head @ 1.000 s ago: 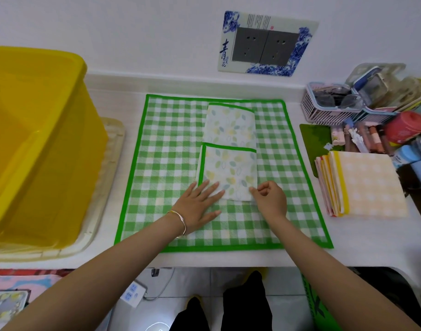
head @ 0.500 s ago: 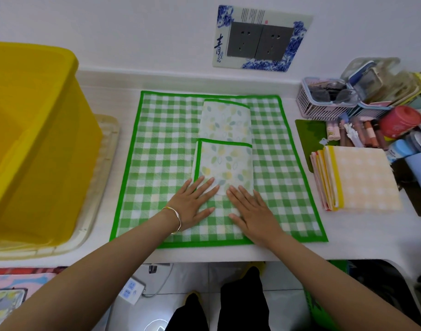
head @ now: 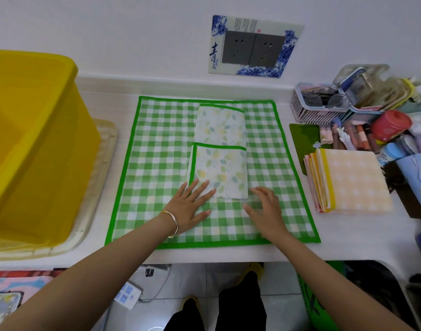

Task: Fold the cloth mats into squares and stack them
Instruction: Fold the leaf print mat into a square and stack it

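Leaf-print mat (head: 220,149), folded into a narrow strip, is lying in the middle of the green checked mat (head: 157,163) spread on the desk (head: 348,240). The left hand (head: 190,206) is pressing flat on its near left corner, grip apart with fingers straight, while the right hand (head: 266,209), slightly blurred, is sitting just beside the near right corner, grip apart and holding nothing. A stack of folded orange mats (head: 352,182) is sitting to the right.

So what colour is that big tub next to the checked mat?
The tub is yellow, clearest in the head view.
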